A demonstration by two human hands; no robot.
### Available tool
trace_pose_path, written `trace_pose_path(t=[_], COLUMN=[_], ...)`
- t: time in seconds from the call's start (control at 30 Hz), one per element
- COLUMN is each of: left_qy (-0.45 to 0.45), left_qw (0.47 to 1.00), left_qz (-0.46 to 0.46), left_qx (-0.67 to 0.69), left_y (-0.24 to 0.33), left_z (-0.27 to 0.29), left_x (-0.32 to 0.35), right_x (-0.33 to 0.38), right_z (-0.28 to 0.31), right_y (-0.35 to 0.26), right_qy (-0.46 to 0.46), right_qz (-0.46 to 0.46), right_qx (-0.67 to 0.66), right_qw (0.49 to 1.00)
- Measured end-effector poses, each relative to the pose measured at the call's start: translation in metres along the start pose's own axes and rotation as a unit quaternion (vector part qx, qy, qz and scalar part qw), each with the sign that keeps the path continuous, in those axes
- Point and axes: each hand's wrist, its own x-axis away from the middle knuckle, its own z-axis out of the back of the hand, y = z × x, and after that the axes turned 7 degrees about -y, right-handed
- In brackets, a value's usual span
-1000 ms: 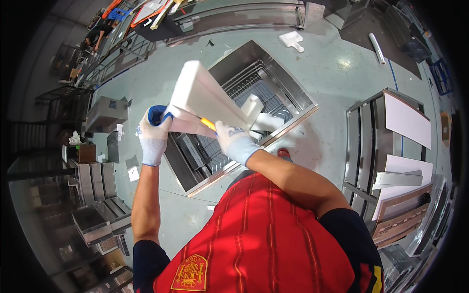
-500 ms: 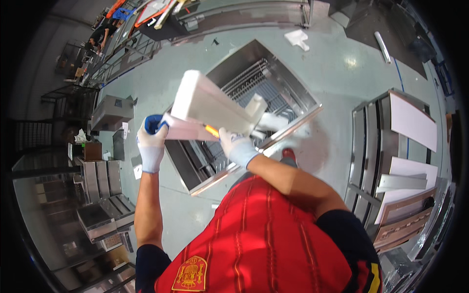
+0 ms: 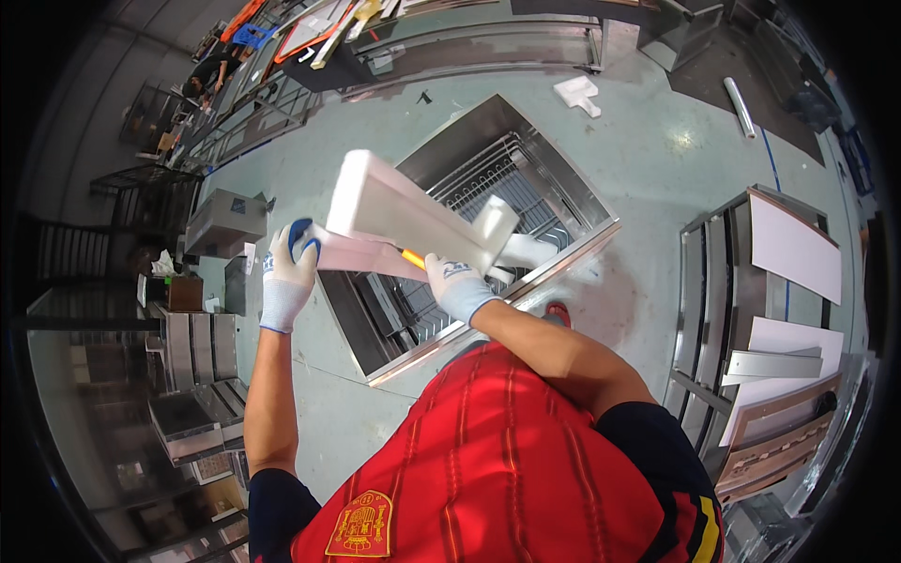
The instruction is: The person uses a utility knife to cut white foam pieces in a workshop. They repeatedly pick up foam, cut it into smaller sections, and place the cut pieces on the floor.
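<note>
My left hand (image 3: 289, 267), in a white glove with a blue palm, is closed on the left end of a bulky white foam piece (image 3: 394, 211). My right hand (image 3: 457, 286), gloved the same way, grips an orange-handled utility knife (image 3: 413, 257). Its thin tip points left at the foam's lower part, though the blade hardly shows. Below the foam is an open steel cabinet (image 3: 601, 228) on the floor, with wire racks (image 3: 511, 188) inside. The foam hides part of the cabinet's opening. Its right end has a stepped, blocky shape.
Another white foam piece (image 3: 577, 94) lies on the floor beyond the cabinet. Steel frames with white panels (image 3: 796, 246) stand at the right. Metal boxes (image 3: 225, 223) are at the left, and a long workbench frame (image 3: 469, 58) runs along the far side. Someone bends over far left.
Both hands keep their hold, with the foam and knife nearly where they were. The whole scene has shifted slightly downward in view.
</note>
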Motion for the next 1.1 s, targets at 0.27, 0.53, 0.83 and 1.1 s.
trace_pose_path(t=[0.27,0.53,0.83,1.1], left_qy=[-0.115,-0.187,-0.143,-0.110], left_qw=[0.971,0.980,0.989,0.991], left_qz=[-0.008,0.059,-0.018,-0.055], left_qx=[-0.207,0.012,-0.024,-0.058], left_y=[0.043,-0.003,0.010,0.034], left_z=[-0.031,-0.002,-0.011,-0.020], left_x=[-0.097,-0.115,-0.078,-0.055], right_x=[-0.003,0.063,0.036,0.014], right_z=[-0.007,0.065,0.104,0.107], right_y=[-0.027,-0.009,-0.056,-0.055], right_qy=[0.017,0.004,-0.097,-0.102], right_qz=[0.037,-0.013,-0.039,-0.036], right_qx=[0.018,-0.333,-0.608,-0.517], right_qw=[0.999,0.943,0.787,0.849])
